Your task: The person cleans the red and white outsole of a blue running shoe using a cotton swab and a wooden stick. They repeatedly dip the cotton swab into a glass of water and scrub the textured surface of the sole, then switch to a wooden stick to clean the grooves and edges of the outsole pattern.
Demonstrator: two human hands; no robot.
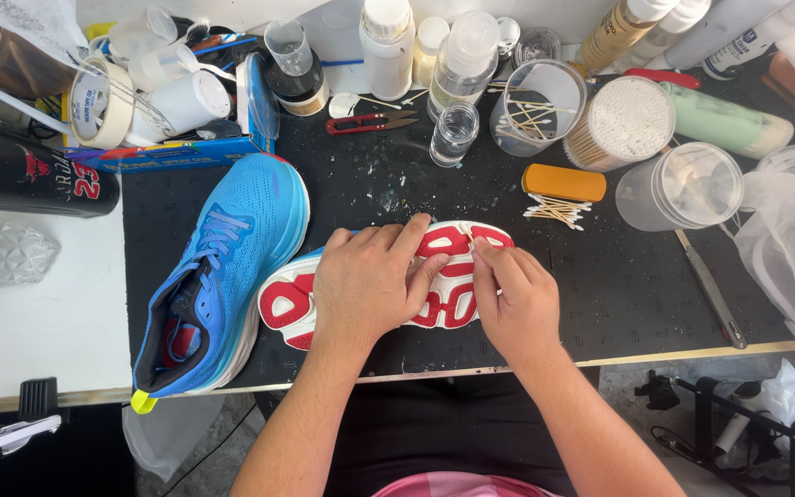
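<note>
On a black work mat [618, 285], a running shoe lies sole up, its white-and-red rubber sole [289, 304] under both hands. The left hand [365, 281] presses flat on its middle; the right hand [512, 299] pinches at its far right end. To the left, just beside it, stands a matching blue mesh shoe [223, 267]. Far right lie loose cotton swabs [556, 212] near an orange block [563, 182].

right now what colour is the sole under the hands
Red pads on white, on the upturned shoe sole; the head view shows it.
</note>
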